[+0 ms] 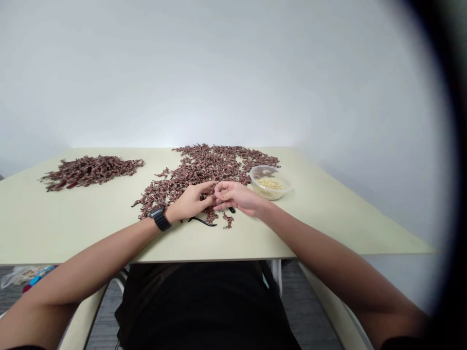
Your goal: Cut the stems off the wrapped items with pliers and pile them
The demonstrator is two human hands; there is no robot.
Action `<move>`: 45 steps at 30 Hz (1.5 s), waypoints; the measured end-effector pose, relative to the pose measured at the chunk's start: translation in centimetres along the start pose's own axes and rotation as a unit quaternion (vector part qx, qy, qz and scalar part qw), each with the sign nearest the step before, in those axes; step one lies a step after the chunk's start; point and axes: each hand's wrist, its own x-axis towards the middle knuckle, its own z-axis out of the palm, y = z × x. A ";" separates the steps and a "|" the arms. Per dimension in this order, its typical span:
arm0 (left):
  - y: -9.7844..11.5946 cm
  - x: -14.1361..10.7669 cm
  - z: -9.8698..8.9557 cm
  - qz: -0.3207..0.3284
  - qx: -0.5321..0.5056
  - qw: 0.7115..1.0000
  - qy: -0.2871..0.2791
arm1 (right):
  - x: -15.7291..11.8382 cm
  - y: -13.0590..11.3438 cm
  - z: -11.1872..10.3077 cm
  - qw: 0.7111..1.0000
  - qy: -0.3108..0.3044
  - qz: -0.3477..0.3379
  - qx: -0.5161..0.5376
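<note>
My left hand (pixel 192 198), with a black watch on its wrist, is over the near side of a large heap of dried, shrivelled reddish-brown pieces (pixel 204 167). Its fingertips are pinched together and meet those of my right hand (pixel 239 197). My right thumb and forefinger are closed too. Whatever lies between the fingers is too small to make out. Just beneath the hands, a thin black tool (pixel 203 221) lies partly covered on the table. Right of my right hand stands a clear plastic bowl (pixel 288 187) holding small pale yellow bits (pixel 269 183).
A second, smaller heap of reddish-brown pieces (pixel 91 171) lies on the left of the pale yellow table (pixel 175 245). A wall (pixel 182 73) rises behind the table. Beneath the left side, a plastic bag (pixel 24 276) and coloured items are on the floor.
</note>
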 end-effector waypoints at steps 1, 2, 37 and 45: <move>0.0 0.0 0.2 -0.007 -0.008 1.000 -0.002 | 0.0 0.0 0.0 1.000 0.001 0.002 -0.002; -0.1 0.0 0.4 -0.017 -0.013 1.000 0.000 | 0.0 -0.1 0.1 1.000 0.003 0.004 -0.005; -0.8 0.0 1.1 -0.077 -0.176 0.981 0.010 | -0.2 -0.1 0.4 0.840 0.180 -0.254 -0.444; -1.5 -0.1 1.6 -0.097 -0.278 0.955 0.012 | -0.3 0.2 0.4 0.814 0.174 -0.270 -0.484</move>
